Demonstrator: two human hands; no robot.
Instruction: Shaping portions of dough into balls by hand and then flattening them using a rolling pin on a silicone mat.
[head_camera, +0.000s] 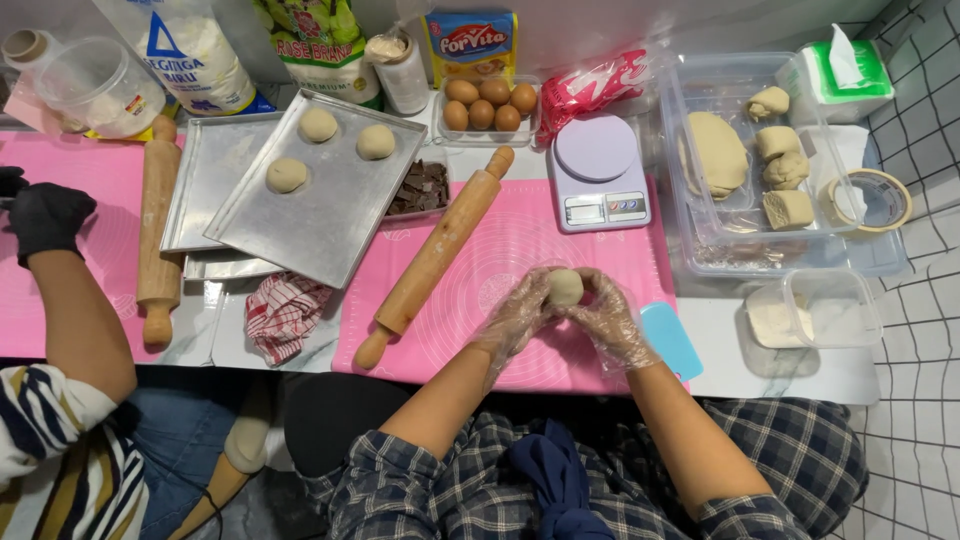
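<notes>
Shaping step: left hand (517, 318) and right hand (605, 318), both closed round dough ball (565, 287) above pink mat (520, 245); next needs even rounding.

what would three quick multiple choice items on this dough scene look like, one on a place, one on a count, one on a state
1. Where does the nearer rolling pin lie?
A. on the pink silicone mat
B. inside the clear tub
C. on the digital scale

2. How many dough balls sit on the top metal baking tray?
A. one
B. three
C. six

3. What are the person's hands doing?
A. resting flat on the mat
B. both cupping one dough ball
C. gripping the rolling pin

Answers:
1 A, the pin lies slantwise on the mat, its upper handle reaching past the mat's far edge.
2 B, three pale balls lie apart near the tray's far end.
3 B, the left hand and right hand, in clear plastic gloves, close round the ball above the mat.
</notes>
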